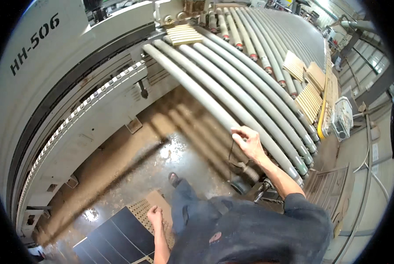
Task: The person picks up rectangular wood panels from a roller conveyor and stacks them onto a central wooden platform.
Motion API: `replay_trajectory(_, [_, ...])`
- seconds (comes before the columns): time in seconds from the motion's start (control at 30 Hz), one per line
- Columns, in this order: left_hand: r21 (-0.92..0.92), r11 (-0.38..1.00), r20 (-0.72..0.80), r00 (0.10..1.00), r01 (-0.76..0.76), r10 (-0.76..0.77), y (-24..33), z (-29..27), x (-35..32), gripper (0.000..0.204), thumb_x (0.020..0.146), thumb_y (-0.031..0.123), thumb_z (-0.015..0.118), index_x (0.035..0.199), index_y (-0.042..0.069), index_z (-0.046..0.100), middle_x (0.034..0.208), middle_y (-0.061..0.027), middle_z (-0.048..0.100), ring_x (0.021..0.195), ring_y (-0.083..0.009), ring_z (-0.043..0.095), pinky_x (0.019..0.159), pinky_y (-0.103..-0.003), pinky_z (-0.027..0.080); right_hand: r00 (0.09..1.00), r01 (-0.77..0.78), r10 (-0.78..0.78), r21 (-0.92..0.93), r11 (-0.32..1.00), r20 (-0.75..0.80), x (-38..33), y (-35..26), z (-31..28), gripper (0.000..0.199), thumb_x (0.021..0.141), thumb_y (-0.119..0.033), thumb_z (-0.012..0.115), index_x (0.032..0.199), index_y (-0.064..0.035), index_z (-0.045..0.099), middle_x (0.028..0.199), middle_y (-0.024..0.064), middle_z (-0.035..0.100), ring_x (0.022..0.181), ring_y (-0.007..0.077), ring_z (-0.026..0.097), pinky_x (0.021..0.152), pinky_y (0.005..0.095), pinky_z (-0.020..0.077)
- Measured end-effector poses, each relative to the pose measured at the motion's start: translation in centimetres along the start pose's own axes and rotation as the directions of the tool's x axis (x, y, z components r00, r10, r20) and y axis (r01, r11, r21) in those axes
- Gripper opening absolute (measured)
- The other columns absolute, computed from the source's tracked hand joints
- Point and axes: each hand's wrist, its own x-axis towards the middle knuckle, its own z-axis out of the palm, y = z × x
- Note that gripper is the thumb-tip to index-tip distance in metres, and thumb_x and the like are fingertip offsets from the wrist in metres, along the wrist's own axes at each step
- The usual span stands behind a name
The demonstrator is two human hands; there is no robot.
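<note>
My right hand (248, 143) is over the near roller (197, 99) of a roller conveyor, its fingers pinched together. A thin dark cord (231, 153) hangs down from the fingertips toward the machine parts below; its lower end is hard to make out. Down at my left side, my left hand (155, 216) is loosely curled with nothing visible in it. Beneath it is a perforated tan board (139, 212), beside stacked dark panels (113, 235).
A large grey machine (56, 66) runs along the left. Slatted light wood pieces lie on the conveyor, one stack (183, 35) at its far left, others (309, 102) at the right by a yellow curved edge (322, 119). The concrete floor (175, 149) shows below the rollers.
</note>
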Motion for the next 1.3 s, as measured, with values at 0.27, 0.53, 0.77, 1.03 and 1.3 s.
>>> replay_trajectory(0.27, [-0.012,0.994,0.301,0.947,-0.111,0.109,16.0,8.3,14.3,0.043,0.094,0.011,0.079,0.131,-0.010,0.072,0.102,-0.0118,0.079,0.085,-0.0186,0.074,0.075,-0.032,0.059,0.945,-0.325,0.298,0.517,0.792,0.137,24.1,-1.4,7.3,0.027,0.103,-0.022,0.077,0.120,-0.0013,0.076,0.097,0.0067,0.078,0.083,0.0127,0.072,0.077,0.0300,0.0602])
replay_trajectory(0.53, [-0.133,0.991,0.312,0.949,0.002,0.040,27.4,11.5,17.4,0.049,0.095,0.010,0.079,0.139,-0.010,0.067,0.112,-0.0163,0.079,0.094,-0.0244,0.078,0.081,-0.036,0.063,0.919,-0.374,0.389,0.459,0.806,0.065,56.5,13.7,9.9,0.029,0.103,-0.032,0.078,0.107,-0.0038,0.072,0.082,0.0028,0.070,0.068,0.0094,0.065,0.059,0.0294,0.0532])
replay_trajectory(0.77, [-0.152,0.978,-0.033,0.988,0.142,-0.149,29.1,10.9,18.7,0.043,0.096,0.008,0.077,0.133,-0.010,0.069,0.107,-0.0183,0.080,0.089,-0.0255,0.078,0.075,-0.037,0.063,0.895,-0.411,0.391,-0.058,0.910,-0.216,75.6,24.1,10.8,0.049,0.092,-0.047,0.083,0.105,-0.0006,0.072,0.073,-0.0009,0.063,0.055,0.0083,0.053,0.047,0.0282,0.0374])
replay_trajectory(1.03, [-0.189,0.981,-0.029,0.998,0.051,-0.058,41.9,20.8,20.0,0.043,0.098,0.011,0.079,0.133,-0.011,0.069,0.106,-0.0153,0.080,0.090,-0.0223,0.077,0.078,-0.036,0.062,0.952,-0.298,0.254,0.332,0.895,0.171,80.7,23.2,13.7,0.041,0.089,-0.030,0.084,0.105,0.0085,0.082,0.095,0.0119,0.081,0.082,0.0167,0.073,0.076,0.0336,0.0567])
replay_trajectory(1.3, [-0.345,0.914,0.400,0.848,-0.212,0.347,67.8,34.6,21.1,0.066,0.103,0.034,0.079,0.149,-0.009,0.059,0.125,-0.0185,0.078,0.110,-0.0237,0.076,0.098,-0.039,0.061,0.913,-0.395,0.316,0.745,0.538,0.256,63.0,15.9,7.8,0.035,0.103,-0.024,0.077,0.122,0.0057,0.074,0.107,0.0091,0.078,0.093,0.0165,0.072,0.085,0.0306,0.0571])
